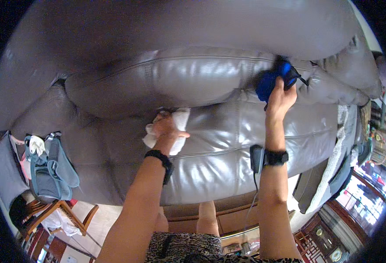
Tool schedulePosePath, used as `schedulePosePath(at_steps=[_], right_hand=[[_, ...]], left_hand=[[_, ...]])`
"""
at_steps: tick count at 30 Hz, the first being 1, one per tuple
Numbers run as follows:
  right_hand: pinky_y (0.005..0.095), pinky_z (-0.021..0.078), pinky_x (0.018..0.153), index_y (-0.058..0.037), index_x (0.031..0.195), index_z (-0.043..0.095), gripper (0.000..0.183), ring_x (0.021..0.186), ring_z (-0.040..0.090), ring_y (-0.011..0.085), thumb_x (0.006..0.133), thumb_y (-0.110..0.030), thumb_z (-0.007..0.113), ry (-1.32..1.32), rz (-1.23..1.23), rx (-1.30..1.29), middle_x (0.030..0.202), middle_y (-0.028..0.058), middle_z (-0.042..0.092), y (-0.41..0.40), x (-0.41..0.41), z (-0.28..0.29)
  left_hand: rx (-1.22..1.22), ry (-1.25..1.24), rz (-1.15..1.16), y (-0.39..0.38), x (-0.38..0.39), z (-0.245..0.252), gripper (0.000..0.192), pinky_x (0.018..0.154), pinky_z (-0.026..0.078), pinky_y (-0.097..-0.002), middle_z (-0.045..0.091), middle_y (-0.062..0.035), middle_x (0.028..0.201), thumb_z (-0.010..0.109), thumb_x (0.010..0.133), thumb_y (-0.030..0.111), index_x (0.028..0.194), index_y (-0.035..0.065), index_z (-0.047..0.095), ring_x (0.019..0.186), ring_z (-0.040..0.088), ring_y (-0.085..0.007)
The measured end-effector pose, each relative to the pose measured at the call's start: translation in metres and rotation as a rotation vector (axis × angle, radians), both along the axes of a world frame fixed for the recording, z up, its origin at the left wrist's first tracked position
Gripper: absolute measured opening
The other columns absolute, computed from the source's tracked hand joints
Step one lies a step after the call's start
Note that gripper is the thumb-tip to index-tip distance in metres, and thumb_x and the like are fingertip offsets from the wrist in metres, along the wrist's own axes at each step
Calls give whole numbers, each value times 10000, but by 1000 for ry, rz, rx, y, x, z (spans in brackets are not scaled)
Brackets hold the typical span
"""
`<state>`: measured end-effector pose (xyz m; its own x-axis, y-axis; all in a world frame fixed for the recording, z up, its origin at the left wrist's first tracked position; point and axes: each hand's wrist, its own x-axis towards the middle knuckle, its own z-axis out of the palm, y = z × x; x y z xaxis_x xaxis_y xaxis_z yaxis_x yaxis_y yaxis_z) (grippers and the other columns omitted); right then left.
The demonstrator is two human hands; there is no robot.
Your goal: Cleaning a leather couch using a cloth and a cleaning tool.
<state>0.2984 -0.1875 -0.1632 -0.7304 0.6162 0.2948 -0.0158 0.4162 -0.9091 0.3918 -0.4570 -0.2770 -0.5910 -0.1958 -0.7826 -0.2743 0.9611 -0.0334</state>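
Observation:
A grey-brown leather sofa (209, 131) fills most of the view. My left hand (166, 126) presses a folded white cloth (179, 144) against the seat, close to the crease under the back cushion. Farther right, my right hand (281, 97) grips a blue and black fabric item (267, 86) in front of the back cushion; its exact kind is unclear, and a dark strap sticks out to its right. Black bands are on both wrists. A black power adapter (256, 159) with a cable lies on the seat beside my right wrist.
A blue-grey baby carrier or bag (53, 171) lies at the sofa's left end, above a wooden chair (58, 210). On the right side, a white fleecy throw (331, 167) hangs over a grey piece of furniture. A low wooden table (242, 241) is behind my legs.

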Motion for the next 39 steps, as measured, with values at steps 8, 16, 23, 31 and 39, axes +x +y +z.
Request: schedulePosePath(at_steps=[8,16,23,31,39], right_hand=[[465,533,712,9,872,617,243,740,636,409,737,-186,670,-229,306,378,890,229,622,-287,-12,-10],[388,557,724,-134,1111,618,352,938,593,286,763,-111,579,8,1065,1203,996,93,567,-205,-4,3],[419,527,801,-118,1121,574,331,959,633,315,794,-78,612,-476,257,891,1051,107,643,39,75,-32],[424,445,618,30,807,516,143,612,497,297,775,-97,573,-290,59,-112,672,206,542,-171,55,-83],[473,468,729,-15,996,539,237,798,539,428,779,-96,589,-51,216,110,861,205,530,-244,74,-6]], left_hand=[[57,-40,-11,-5,0,-6,1244,981,458,-453,428,-176,1414,875,448,563,1420,33,309,1273,476,-292],[187,167,-15,-47,24,1,1101,943,467,-480,492,-139,1362,874,502,388,1411,56,348,1246,498,-299],[-1,462,112,-208,61,41,913,929,491,-410,542,-185,1222,817,651,383,1371,35,376,1175,534,-364],[-22,311,-147,-222,50,-22,1200,1003,436,-423,386,-260,1384,767,618,628,1421,-75,218,1273,426,-396],[137,368,-159,-232,54,-32,1191,1044,391,-450,387,-273,1408,776,581,647,1393,-78,293,1328,367,-394]])
